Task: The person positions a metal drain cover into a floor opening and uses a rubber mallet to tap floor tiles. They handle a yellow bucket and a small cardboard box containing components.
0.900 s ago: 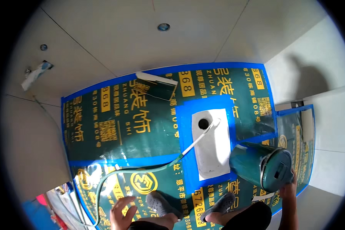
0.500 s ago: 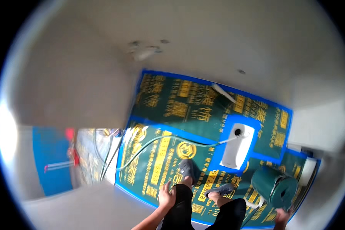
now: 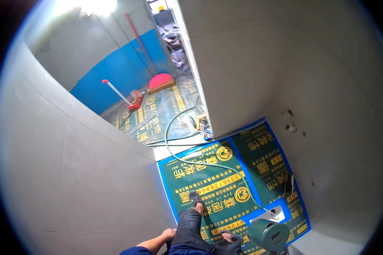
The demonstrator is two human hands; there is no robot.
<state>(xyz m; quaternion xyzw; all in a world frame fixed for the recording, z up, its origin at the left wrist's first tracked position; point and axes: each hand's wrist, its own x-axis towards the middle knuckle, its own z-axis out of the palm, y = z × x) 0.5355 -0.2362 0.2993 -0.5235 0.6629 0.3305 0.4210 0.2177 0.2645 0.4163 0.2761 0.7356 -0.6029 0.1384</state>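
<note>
Left hand (image 3: 169,234) is seen by the left thigh (image 3: 189,224), grip indeterminable; right hand is hidden; green bucket (image 3: 267,234) is seen near right.

Grey tiled walls (image 3: 98,178) enclosed a small room; green yellow-printed sheeting (image 3: 215,221) covered its floor, seams and edges in blue tape (image 3: 239,155). White-edged doorway (image 3: 191,63) opened onto another room: grey wall (image 3: 85,46), blue lower band (image 3: 125,63), similarly sheeted floor (image 3: 161,123). Bright light (image 3: 100,5) glared at top left.
</note>
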